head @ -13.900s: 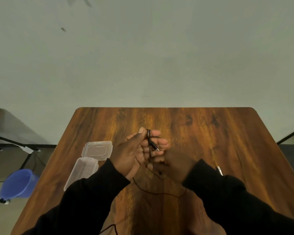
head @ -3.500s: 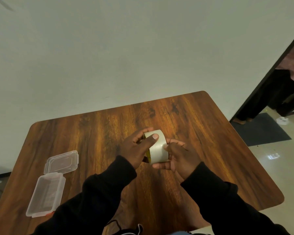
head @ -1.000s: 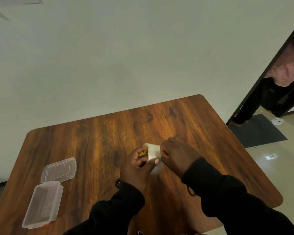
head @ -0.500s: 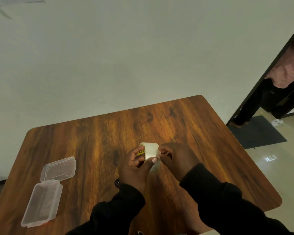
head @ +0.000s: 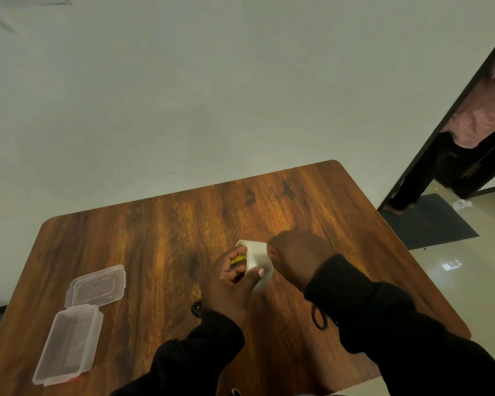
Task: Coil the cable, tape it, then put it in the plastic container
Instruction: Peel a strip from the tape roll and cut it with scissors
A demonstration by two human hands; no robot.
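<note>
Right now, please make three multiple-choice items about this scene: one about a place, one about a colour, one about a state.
1. Where does the plastic container lie on the table?
A. near the left edge
B. at the far right corner
C. under the hands

2. What colour is the tape roll?
A. blue
B. whitish
C. red

3. What is the state of the container?
A. closed
B. open, lid folded back
C. upside down

Answers: 1 A, it lies by the left edge, apart from both hands. 2 B, the roll held by the left hand and right hand is whitish. 3 B, the lid lies flat behind the box.
</note>
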